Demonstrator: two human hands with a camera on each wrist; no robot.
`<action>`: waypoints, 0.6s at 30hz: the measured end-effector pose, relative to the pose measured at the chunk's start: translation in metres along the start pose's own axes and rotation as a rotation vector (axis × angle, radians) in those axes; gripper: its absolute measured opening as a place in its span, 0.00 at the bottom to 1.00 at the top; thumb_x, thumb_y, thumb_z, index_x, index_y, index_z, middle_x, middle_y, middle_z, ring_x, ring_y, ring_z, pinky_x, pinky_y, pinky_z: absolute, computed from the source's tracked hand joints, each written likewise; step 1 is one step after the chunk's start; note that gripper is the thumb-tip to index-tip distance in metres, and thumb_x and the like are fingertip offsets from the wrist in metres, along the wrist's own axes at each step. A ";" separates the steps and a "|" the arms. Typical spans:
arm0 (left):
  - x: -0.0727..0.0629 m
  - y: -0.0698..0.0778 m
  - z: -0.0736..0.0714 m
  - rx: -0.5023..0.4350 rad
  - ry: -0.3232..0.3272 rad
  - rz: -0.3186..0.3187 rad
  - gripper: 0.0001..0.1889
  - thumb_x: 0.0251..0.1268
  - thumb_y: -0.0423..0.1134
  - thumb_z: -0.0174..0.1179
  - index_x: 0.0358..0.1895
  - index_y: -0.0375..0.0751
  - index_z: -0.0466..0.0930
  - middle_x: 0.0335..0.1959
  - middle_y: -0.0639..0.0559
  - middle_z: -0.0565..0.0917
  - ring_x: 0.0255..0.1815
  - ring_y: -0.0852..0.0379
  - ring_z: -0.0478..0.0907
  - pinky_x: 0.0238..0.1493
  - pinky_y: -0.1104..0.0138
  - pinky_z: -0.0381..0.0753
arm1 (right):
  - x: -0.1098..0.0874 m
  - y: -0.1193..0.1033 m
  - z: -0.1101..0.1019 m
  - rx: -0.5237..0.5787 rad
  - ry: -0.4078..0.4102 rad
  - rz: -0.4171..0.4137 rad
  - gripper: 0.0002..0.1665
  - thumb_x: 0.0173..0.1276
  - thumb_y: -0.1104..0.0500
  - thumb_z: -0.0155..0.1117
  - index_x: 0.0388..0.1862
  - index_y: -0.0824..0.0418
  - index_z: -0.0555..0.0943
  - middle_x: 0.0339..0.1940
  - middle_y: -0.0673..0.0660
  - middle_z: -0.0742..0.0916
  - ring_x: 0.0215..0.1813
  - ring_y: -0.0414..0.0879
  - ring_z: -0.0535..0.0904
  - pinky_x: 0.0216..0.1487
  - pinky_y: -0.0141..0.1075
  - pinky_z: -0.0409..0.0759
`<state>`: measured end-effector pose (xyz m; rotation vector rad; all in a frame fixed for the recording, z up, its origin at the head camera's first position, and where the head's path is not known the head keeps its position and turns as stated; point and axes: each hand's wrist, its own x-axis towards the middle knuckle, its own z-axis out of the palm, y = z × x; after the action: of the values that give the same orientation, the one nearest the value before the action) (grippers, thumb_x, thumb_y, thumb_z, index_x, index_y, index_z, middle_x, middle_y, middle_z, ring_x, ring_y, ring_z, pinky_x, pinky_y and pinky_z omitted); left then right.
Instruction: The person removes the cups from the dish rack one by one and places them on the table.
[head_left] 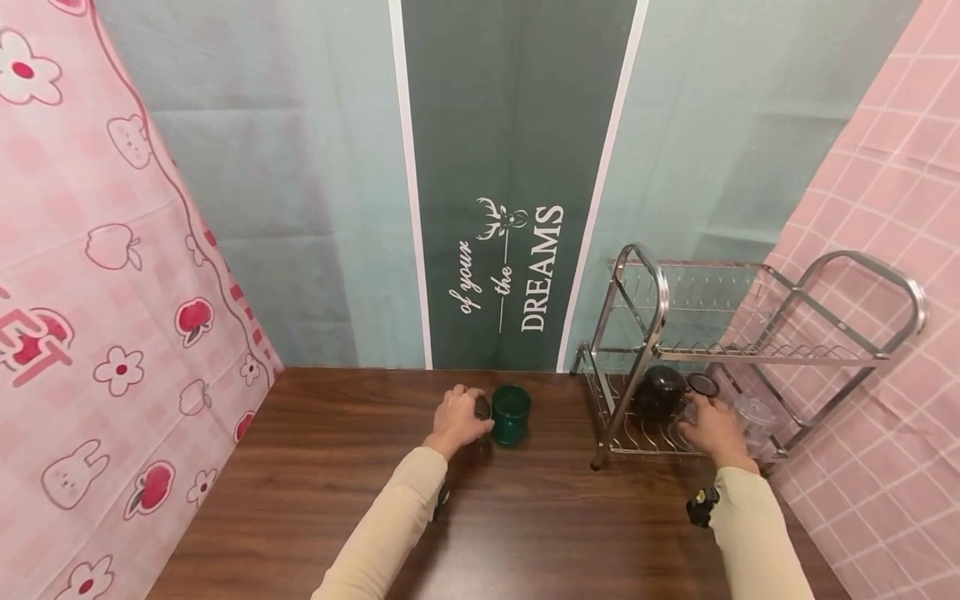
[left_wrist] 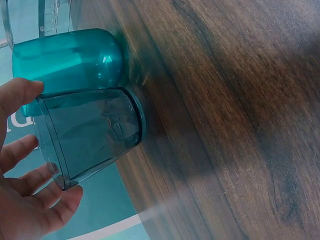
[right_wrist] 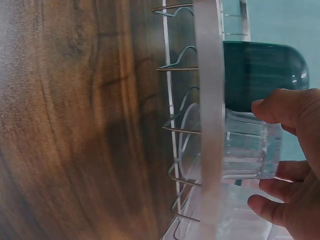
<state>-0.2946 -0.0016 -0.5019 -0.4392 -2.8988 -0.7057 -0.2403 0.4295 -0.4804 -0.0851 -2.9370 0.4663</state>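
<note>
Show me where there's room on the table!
Bare table: between the left hand and the pink flowered curtain, and between the green cup and metal rack. Crowded: the rack's lower shelf, with a dark cup, clear cups and the right hand.

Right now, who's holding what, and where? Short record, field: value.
Left grip: holds a transparent grey tapered cup by its rim
Grey cup: upright, beside an upright transparent green cup
Surface: brown wood-grain table
Right grip: thumb and fingers either side of a clear ribbed cup; firm hold unclear
Ribbed cup: upside down, lower tier of silver metal rack
Ribbed cup's neighbours: dark rounded cup, another clear cup
</note>
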 end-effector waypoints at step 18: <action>0.007 -0.004 0.004 0.032 -0.040 0.009 0.28 0.48 0.51 0.68 0.53 0.41 0.78 0.49 0.42 0.74 0.48 0.44 0.71 0.39 0.56 0.76 | 0.001 0.005 0.015 0.054 0.043 0.041 0.29 0.54 0.64 0.59 0.56 0.72 0.67 0.48 0.83 0.68 0.48 0.80 0.65 0.42 0.65 0.66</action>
<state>-0.3028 -0.0011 -0.5053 -0.4670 -2.9388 -0.6556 -0.2434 0.4294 -0.4954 -0.1468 -2.8836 0.5425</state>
